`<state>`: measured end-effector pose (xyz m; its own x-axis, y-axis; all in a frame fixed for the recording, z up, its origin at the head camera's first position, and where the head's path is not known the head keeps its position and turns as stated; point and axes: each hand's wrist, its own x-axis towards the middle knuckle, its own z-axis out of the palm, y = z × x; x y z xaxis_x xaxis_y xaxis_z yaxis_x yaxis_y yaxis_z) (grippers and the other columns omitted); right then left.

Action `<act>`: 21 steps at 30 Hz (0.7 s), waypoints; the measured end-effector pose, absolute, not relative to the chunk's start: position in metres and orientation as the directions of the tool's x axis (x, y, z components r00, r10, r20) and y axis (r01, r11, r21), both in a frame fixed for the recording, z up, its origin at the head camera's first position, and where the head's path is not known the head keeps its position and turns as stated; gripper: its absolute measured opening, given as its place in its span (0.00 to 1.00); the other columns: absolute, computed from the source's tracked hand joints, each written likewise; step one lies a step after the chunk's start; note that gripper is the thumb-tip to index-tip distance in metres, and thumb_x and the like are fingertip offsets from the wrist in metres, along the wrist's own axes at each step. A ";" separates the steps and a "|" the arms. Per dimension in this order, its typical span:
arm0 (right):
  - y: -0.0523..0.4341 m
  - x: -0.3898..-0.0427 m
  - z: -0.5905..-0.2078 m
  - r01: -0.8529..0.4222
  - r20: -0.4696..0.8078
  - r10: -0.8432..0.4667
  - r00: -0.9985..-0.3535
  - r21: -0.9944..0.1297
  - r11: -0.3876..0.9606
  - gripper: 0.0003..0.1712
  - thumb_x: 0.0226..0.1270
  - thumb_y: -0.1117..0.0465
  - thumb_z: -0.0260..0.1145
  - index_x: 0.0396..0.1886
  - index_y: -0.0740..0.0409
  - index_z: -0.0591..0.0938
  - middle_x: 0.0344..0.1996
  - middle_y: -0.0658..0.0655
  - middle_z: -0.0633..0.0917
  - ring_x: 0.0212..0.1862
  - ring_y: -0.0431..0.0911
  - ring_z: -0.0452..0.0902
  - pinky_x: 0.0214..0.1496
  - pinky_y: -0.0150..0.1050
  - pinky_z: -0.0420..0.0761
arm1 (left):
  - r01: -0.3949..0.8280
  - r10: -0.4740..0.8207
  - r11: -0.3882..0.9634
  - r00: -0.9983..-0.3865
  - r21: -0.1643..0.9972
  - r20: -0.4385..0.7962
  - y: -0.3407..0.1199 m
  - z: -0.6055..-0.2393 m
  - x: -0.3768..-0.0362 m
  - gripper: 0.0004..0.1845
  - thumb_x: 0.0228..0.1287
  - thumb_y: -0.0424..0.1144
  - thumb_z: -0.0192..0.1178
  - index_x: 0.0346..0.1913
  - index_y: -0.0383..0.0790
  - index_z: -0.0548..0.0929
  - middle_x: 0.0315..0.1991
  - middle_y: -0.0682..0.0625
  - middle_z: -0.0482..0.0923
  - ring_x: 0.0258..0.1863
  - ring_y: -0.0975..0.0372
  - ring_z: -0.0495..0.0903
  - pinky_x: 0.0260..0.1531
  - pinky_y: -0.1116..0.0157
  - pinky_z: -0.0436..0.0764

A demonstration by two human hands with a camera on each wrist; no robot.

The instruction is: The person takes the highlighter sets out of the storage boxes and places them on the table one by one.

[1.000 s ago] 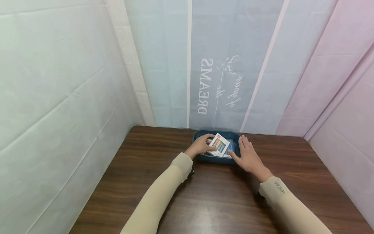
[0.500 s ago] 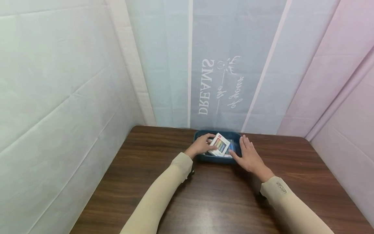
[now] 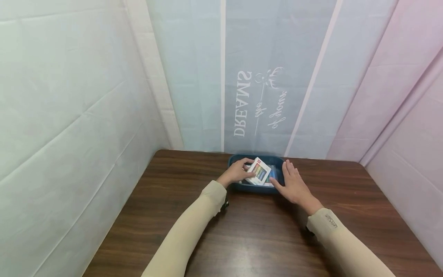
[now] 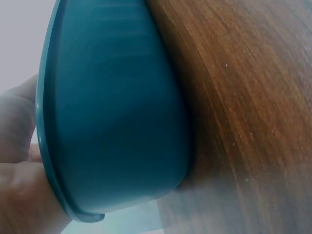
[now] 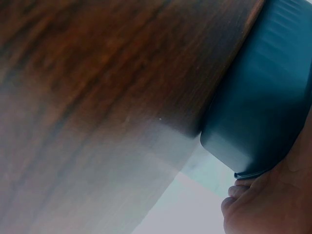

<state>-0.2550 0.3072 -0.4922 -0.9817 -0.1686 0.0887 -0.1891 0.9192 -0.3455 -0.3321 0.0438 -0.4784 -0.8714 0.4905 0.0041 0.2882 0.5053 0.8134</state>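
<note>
A dark blue plastic bin (image 3: 256,190) stands at the back of the table in the head view. Over its left end reaches my left hand (image 3: 236,172), thumb and fingers holding a small white box (image 3: 258,171) with a red mark and a row of coloured bars. The box sits tilted above other packets (image 3: 273,175) in the bin, which it partly covers. My right hand (image 3: 294,186) rests at the bin's right rim, fingers extended and thumb over the inside. In the wrist views the bin's outer wall (image 4: 117,107) hides what the hands touch inside.
The brown wood-grain table (image 3: 238,234) extends in front of the bin and to both sides. Right behind the bin hangs a grey-blue curtain (image 3: 263,115) with mirrored lettering. Pale fabric walls (image 3: 69,134) close in the left and right sides.
The view shifts very slightly. Both hands, the white box and the bin keep practically the same positions.
</note>
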 end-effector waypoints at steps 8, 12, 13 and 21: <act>0.307 -0.253 -0.492 -0.188 0.095 -0.165 -0.982 -0.343 0.920 0.63 0.81 0.28 0.53 0.85 0.76 0.45 0.85 0.75 0.42 0.86 0.69 0.36 0.84 0.67 0.43 | 0.275 0.511 0.479 -0.859 0.833 -0.010 0.042 -0.476 -0.332 0.36 0.73 0.40 0.72 0.79 0.45 0.71 0.52 0.41 0.84 0.36 0.61 0.82 0.34 0.67 0.81; 0.307 -0.253 -0.492 -0.187 0.091 -0.166 -0.982 -0.345 0.920 0.62 0.81 0.28 0.53 0.85 0.75 0.43 0.85 0.75 0.41 0.86 0.69 0.35 0.84 0.67 0.43 | 0.273 0.520 0.465 -0.854 0.842 -0.010 0.041 -0.477 -0.333 0.36 0.73 0.39 0.72 0.80 0.45 0.70 0.58 0.38 0.84 0.42 0.59 0.85 0.37 0.66 0.82; 0.307 -0.253 -0.492 -0.188 0.092 -0.166 -0.982 -0.346 0.919 0.62 0.81 0.28 0.53 0.85 0.75 0.43 0.85 0.75 0.41 0.86 0.69 0.35 0.84 0.67 0.43 | 0.271 0.522 0.459 -0.853 0.846 -0.010 0.040 -0.477 -0.333 0.36 0.73 0.39 0.72 0.80 0.45 0.70 0.59 0.37 0.84 0.43 0.58 0.85 0.38 0.66 0.82; 0.307 -0.251 -0.492 -0.196 0.095 -0.174 -0.980 -0.347 0.917 0.62 0.81 0.28 0.54 0.85 0.75 0.44 0.85 0.75 0.41 0.86 0.69 0.36 0.84 0.67 0.42 | 0.254 0.564 0.442 -0.825 0.860 -0.047 0.038 -0.475 -0.331 0.38 0.75 0.38 0.70 0.83 0.45 0.67 0.62 0.35 0.84 0.45 0.57 0.87 0.38 0.66 0.83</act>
